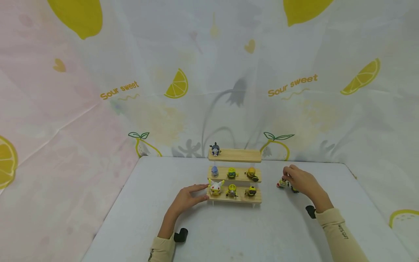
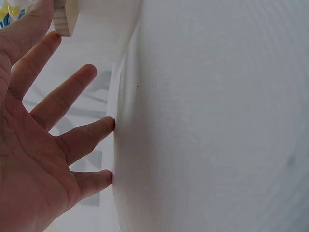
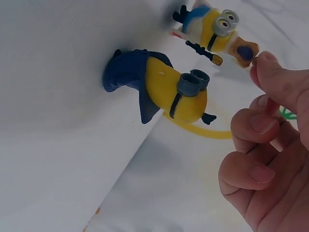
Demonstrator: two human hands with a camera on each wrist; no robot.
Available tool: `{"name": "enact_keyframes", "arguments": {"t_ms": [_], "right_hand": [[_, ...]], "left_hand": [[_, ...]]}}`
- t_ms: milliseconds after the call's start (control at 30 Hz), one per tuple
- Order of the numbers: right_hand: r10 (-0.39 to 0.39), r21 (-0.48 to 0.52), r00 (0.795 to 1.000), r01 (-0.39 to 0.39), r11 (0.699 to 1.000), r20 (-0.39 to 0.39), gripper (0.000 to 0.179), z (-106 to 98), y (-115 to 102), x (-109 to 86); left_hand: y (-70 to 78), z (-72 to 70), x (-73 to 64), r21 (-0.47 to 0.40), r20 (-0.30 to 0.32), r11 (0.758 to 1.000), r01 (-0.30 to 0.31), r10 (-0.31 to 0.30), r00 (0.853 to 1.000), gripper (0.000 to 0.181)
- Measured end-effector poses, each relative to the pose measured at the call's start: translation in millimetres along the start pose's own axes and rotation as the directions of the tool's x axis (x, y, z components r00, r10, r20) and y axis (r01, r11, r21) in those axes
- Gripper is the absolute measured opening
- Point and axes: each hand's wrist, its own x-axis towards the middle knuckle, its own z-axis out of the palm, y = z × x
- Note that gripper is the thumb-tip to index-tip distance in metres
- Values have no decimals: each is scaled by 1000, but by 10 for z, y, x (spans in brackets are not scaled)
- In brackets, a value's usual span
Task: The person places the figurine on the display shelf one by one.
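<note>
A three-tier wooden display shelf stands near the back of the white table. My left hand touches the left end of its lowest tier, and in the left wrist view its fingers are spread beside the wooden board. To the right of the shelf, my right hand pinches a minion figurine by the brown piece on its head, between thumb and index finger. A second minion figurine, yellow with a dark blue garment and grey goggles, stands on the table close by.
A dark-haired figurine occupies the top tier's left end. Several small figures, including a blue one and a white-and-yellow eared one, line the lower tiers. A lemon-print cloth hangs behind the table.
</note>
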Motion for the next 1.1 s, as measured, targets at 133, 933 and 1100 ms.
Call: {"name": "enact_keyframes", "arguments": {"t_ms": [133,933,1100], "right_hand": [[-20,-8,999,20,1000,-28,13,-49,-8,0],[-98,-68,978,87,994,-181,9,-624,-287,172],[-88,-56,980,79,995,-179,7,-724,-355,236]], "left_hand": [[-1,-1,-1,11,0,1000,1,-1,1000,49],[-1,-2,2,15,4,1000,0,0,1000,50],[-15,3,0,12,3,1000,-1,0,1000,50]]}}
